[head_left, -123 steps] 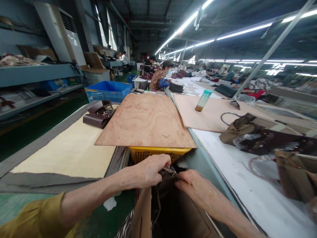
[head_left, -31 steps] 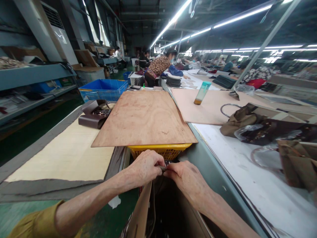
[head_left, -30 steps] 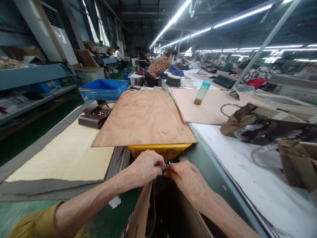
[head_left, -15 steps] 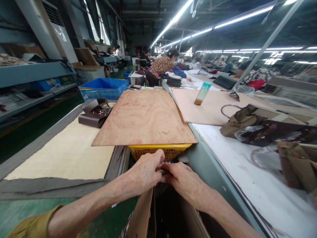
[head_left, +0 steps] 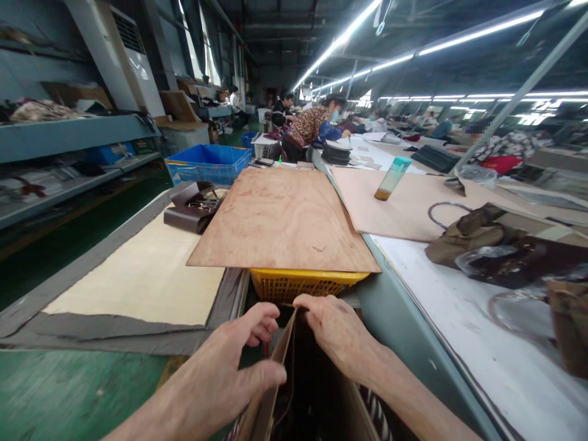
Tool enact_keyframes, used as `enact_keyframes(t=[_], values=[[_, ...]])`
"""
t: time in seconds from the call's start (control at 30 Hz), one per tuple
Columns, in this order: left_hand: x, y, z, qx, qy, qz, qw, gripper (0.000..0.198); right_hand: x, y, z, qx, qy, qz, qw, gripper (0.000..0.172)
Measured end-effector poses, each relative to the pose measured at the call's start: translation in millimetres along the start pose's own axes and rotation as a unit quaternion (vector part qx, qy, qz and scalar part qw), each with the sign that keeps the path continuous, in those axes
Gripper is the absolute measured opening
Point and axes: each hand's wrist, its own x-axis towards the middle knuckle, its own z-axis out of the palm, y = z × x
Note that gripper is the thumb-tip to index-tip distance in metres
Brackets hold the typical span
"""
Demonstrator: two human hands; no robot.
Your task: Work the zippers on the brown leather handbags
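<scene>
An open-topped bag (head_left: 316, 392) with brown edges, a dark inside and black-and-white stripes on its outside stands low in front of me. My right hand (head_left: 340, 334) grips the far end of its rim, fingers bent over the edge. On the left side, my left hand (head_left: 232, 361) is open, with its thumb apart from curved fingers. The thumb tip lies over the left wall of the bag; whether it presses there I cannot tell. The lower part of the bag is out of view.
A wooden board (head_left: 289, 220) rests over a yellow basket (head_left: 298, 285) just beyond. A dark brown bag (head_left: 193, 208) sits on the left. To the right, a bottle (head_left: 392, 179) and several brown bags (head_left: 478, 236) stand on the worktable (head_left: 441, 294). A co-worker (head_left: 307, 128) bends over farther back.
My left hand has let go of the bag's far end and moved left and nearer, its fingers opening. My right hand still holds the rim. The view has turned slightly left.
</scene>
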Motion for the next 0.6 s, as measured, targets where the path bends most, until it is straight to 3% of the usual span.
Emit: enact_keyframes(t=[0.13, 0.27, 0.37, 0.5, 0.6], values=[[-26, -1, 0.5, 0.095, -0.005, 0.015, 0.995, 0.073, 19, 9, -2, 0.026, 0.002, 0.014, 1.0, 0.027], [-15, -7, 8.0, 0.16, 0.043, 0.01, 0.986, 0.076, 33, 18, -6, 0.025, 0.002, 0.027, 0.999, 0.028], [3, -8, 6.7, 0.197, 0.079, -0.006, 0.977, 0.06, 36, 25, -10, 0.023, 0.006, 0.041, 0.999, 0.028], [20, -9, -1.5, 0.253, 0.053, 0.034, 0.965, 0.025, 31, 33, -14, 0.027, 0.011, 0.044, 0.999, 0.027], [40, -16, -13.9, 0.234, 0.037, 0.092, 0.967, 0.025, 23, 34, -23, 0.031, 0.013, 0.035, 0.999, 0.027]])
